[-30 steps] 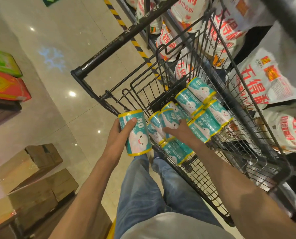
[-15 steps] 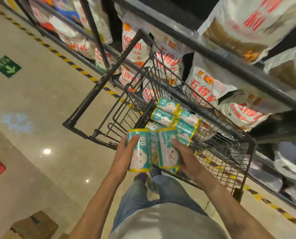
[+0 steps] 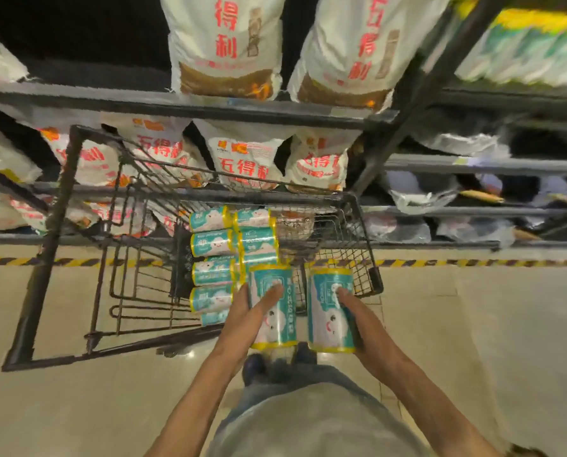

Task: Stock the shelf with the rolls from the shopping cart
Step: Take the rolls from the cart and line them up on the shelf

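Left hand wraps one teal-and-white roll with yellow ends, fingers curled over its front, roll upright. Right hand grips a second roll of the same kind, thumb across the printed face, also upright. The two held rolls sit side by side, just apart, over the near right corner of the shopping cart, above the person's shoes.

Remaining rolls lie on their sides in the cart basket, stacked in two columns along its near side, touching each other. The left part of the basket shows bare wire. The cart's dark handle bar runs down the left of the view.

Beyond the cart's far rim stands a dark metal shelf. White sacks with red lettering fill the tier level with the cart; larger sacks of the same print stand on the tier above. To the right, past an upright post, further tiers hold pale bagged goods, blurred. A yellow-and-black striped tape runs along the floor at the shelf's foot.
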